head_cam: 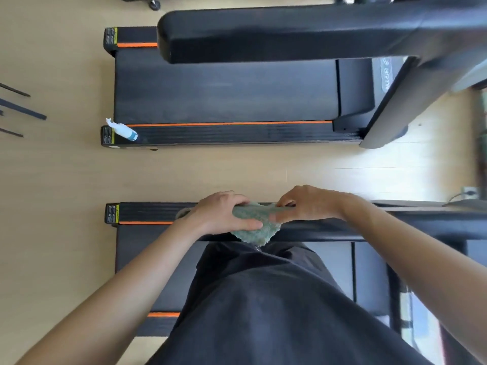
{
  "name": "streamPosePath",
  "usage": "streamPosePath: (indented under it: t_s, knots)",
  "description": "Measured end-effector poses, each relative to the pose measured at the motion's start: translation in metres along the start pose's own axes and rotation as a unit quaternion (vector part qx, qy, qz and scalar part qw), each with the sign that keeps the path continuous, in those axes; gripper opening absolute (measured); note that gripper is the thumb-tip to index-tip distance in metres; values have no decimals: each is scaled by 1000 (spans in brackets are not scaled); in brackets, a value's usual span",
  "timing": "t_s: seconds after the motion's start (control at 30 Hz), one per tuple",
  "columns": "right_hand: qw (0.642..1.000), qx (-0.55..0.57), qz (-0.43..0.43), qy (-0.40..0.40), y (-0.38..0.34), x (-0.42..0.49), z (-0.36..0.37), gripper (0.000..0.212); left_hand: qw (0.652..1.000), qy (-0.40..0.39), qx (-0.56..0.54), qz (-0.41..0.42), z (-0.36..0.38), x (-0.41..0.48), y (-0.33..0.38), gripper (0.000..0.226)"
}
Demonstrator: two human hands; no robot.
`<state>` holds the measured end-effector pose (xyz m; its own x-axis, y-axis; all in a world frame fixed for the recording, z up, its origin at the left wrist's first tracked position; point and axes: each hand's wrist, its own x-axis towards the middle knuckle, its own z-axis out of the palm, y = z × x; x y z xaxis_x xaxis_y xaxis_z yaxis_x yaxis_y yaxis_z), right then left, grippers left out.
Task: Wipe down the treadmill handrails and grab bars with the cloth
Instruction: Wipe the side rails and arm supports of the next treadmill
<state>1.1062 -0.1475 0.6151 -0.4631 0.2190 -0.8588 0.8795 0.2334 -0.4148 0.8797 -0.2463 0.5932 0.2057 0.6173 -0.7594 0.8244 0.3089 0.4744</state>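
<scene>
A dark garment (276,299) fills the near foreground, and both bare forearms reach forward from it to a black handrail (329,229) that crosses just ahead of the body. A green, nubbly cloth (254,223) is draped over this rail, its lower edge hanging off the near side. The left hand (221,214) is clamped on the cloth, fingers curled over the far side of the rail and thumb laid along the near side across the fabric. The right hand (308,204) sits just beside it, fingers likewise curled over the top, thumb pressing the cloth's right edge against the bar. Below the hands lies the treadmill deck (147,248), black with orange stripes. Beyond it runs a strip of pale wooden floor (184,175), then a second treadmill (224,93) lying parallel, with a spray bottle (122,130) on its near side rail close to the rear end. Its own padded handrail (263,32) looms blurred across the top.
</scene>
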Motion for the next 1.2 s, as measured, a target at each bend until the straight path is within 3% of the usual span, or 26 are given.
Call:
streamPosePath:
  t_s: [0.17, 0.33, 0.47, 0.9, 1.2]
  knots:
    - [1000, 0, 22, 14, -13, 12, 5, 60, 999, -24, -16, 19, -5, -3, -26, 86]
    - [998, 2, 8, -61, -12, 17, 0, 75, 999, -47, -15, 10, -13, 0, -23, 71]
    - [998, -15, 9, -62, 6, 11, -6, 80, 997, -74, -10, 9, -13, 12, -2, 77]
    - [998, -27, 55, 25, 121, -63, -8, 91, 987, -127, 78, 61, 17, 67, 122, 84]
    - [988, -7, 120, 96, 211, -105, -1, 104, 981, -154, 62, 98, 49, 119, 190, 102]
